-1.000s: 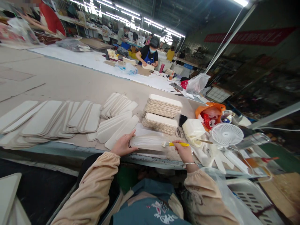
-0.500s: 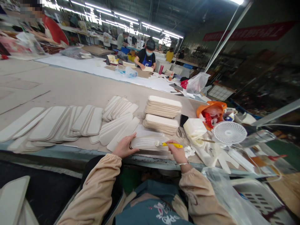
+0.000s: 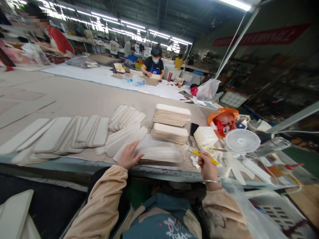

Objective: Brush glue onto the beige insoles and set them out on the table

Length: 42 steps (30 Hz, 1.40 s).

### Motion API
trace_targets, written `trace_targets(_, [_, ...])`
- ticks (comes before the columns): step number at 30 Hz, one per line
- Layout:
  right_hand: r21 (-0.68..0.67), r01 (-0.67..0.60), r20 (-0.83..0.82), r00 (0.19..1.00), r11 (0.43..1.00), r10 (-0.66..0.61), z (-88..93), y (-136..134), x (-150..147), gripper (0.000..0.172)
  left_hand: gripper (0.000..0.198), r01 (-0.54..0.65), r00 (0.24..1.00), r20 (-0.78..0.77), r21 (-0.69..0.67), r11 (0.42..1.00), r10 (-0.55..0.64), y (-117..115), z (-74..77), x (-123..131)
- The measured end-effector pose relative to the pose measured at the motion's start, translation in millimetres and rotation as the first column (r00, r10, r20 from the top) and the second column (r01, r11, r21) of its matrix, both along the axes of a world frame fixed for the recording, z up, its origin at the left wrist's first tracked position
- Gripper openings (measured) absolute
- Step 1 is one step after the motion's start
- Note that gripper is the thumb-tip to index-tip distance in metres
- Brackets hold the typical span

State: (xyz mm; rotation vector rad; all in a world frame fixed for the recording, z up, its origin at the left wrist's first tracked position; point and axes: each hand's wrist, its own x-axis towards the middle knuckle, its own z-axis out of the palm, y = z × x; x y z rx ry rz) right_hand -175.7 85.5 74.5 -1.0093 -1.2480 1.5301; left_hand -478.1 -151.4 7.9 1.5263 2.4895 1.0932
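Note:
My left hand (image 3: 129, 155) lies with its fingers spread at the left end of a low stack of white rounded panels (image 3: 160, 153) near the table's front edge. The top panel looks wet and streaked with white. In my right hand (image 3: 208, 165) is a yellow-handled brush (image 3: 204, 157), its bristle end pointing left, clear of the panels. Dabs of white paste (image 3: 194, 162) sit on the table just below the brush. Fanned white panels (image 3: 128, 137) lie beyond my left hand, and two neat stacks of panels (image 3: 170, 132) stand behind the wet one.
More overlapping panels (image 3: 52, 136) spread along the left. At the right are a white plastic container (image 3: 205, 135), scissors (image 3: 191, 142), a dark phone (image 3: 194, 128), a small white fan (image 3: 242, 140) and an orange bag (image 3: 221, 116). A co-worker (image 3: 155, 64) sits across the table.
My right hand has moved right with the brush, off the top panel and over beside the white paste. My left hand stays at the panel's left end, fingers slightly more lifted and spread.

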Motion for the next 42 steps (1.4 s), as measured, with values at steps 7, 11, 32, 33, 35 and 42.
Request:
trace_targets(7, [-0.038,0.054,-0.128,0.990,0.998,-0.059,-17.2,2,16,0.028,0.039,-0.369,0.929,-0.135,-0.282,0.886,0.344,-6,1.7,-3])
trace_targets(11, [-0.038,0.049,-0.129,0.990,0.998,-0.054,-26.1,2,24,0.029,0.030,-0.401,0.915,-0.168,-0.312,0.861,0.365,-5,3.3,1])
trace_targets(32, [-0.134,-0.427,-0.799,0.581,0.894,0.158,1.2,-21,48,0.014,0.037,-0.516,0.815,0.475,0.338,0.787,0.331,-4,-2.1,-18])
trace_targets(33, [-0.107,-0.441,-0.816,0.551,0.891,0.174,3.4,-23,47,0.015,0.040,-0.524,0.768,0.603,0.401,0.752,0.214,-5,-1.6,-19])
trace_targets(35, [-0.078,-0.461,-0.830,0.521,0.884,0.199,8.8,-25,46,0.016,0.041,-0.567,0.611,0.789,0.492,0.661,-0.063,-7,1.2,-21])
trace_targets(42, [-0.149,-0.315,-0.635,0.757,0.937,0.154,16.5,-27,36,0.023,0.045,-0.673,0.343,0.871,0.489,0.554,-0.352,-21,19.3,-17])
